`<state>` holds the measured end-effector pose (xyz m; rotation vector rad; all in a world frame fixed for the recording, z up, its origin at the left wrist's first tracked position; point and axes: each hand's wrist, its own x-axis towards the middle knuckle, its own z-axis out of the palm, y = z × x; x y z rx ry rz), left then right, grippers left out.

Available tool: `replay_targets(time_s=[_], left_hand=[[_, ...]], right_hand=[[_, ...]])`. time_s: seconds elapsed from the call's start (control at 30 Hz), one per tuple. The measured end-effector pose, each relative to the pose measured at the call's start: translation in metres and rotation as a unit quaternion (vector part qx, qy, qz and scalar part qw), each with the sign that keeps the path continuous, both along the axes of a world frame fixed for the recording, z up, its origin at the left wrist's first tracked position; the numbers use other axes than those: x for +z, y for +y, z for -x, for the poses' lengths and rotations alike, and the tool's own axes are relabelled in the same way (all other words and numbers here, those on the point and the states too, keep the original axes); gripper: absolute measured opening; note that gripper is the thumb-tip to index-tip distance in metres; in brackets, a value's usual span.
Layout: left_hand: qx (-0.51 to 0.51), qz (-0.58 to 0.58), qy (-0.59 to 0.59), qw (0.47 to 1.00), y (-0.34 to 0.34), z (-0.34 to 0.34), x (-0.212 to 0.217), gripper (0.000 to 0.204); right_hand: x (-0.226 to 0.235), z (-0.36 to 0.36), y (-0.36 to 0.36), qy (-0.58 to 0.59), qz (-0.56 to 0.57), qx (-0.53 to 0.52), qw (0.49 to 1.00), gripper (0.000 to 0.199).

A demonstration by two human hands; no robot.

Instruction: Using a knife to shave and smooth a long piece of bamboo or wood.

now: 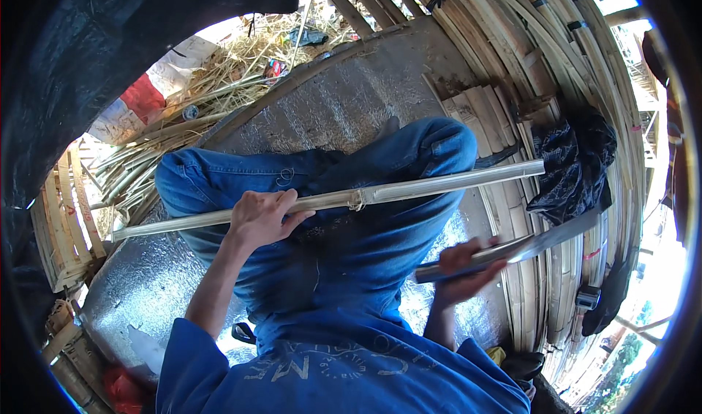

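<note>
Across my crossed legs lies a long split bamboo piece (409, 189), with a knot near its middle and its right end tilted a little farther from me. My left hand (265, 220) is closed over it left of the knot, thumb pointing right. At the right, my right hand (468, 268) grips a machete (553, 236), slightly blurred. Its long blade points right and away from me, and the handle end sticks out left of my fist. The blade is apart from the bamboo, nearer to me.
Long bamboo strips (534, 55) are stacked along the right, with a black plastic bag (574, 162) on them. A small dark box-like device (588, 297) sits near the strips. Shavings (241, 59) lie beyond the grey mat (351, 85). Wooden crate slats (69, 209) stand at left.
</note>
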<state>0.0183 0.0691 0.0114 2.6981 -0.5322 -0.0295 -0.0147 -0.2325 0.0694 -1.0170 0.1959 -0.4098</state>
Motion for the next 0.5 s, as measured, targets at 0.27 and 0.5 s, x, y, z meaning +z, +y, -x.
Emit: replay_targets(time_s=[0.27,0.5], left_hand=[[0.017,0.092,0.008,0.996,0.011,0.0,0.022,0.044],[0.03,0.049,0.0,0.998,0.044,0.025,0.014,0.04]], right_hand=[[-0.027,0.012,0.004,0.3,0.17,0.258,0.903,0.027],[0.021,-0.03,-0.028,0.207,-0.02,0.189,0.96,0.043]])
